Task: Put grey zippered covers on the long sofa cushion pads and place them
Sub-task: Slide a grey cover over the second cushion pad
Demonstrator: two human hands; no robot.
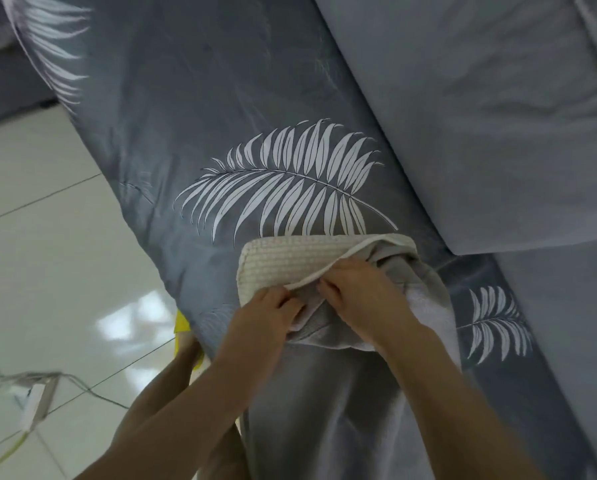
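A long cushion pad (pixel 283 265) with a pale waffle-textured end pokes out of a grey cover (pixel 324 403) that hangs toward me, low in the middle of the view. My left hand (pixel 265 315) pinches the cover's white-edged opening at the pad's near corner. Just to its right, my right hand (pixel 362 292) grips the same edge with curled fingers. The opening is bunched around the pad's end, and the pad's lower length is hidden inside the cover. All of it rests on a dark grey sofa seat (pixel 200 126) printed with white fern leaves.
A plain light grey back cushion (pixel 491 109) lies along the right side of the sofa. Glossy white floor tiles (pixel 47 244) fill the left. A white power strip with cables (pixel 33 400) sits on the floor at the lower left, near something yellow (pixel 182 325) by the sofa's edge.
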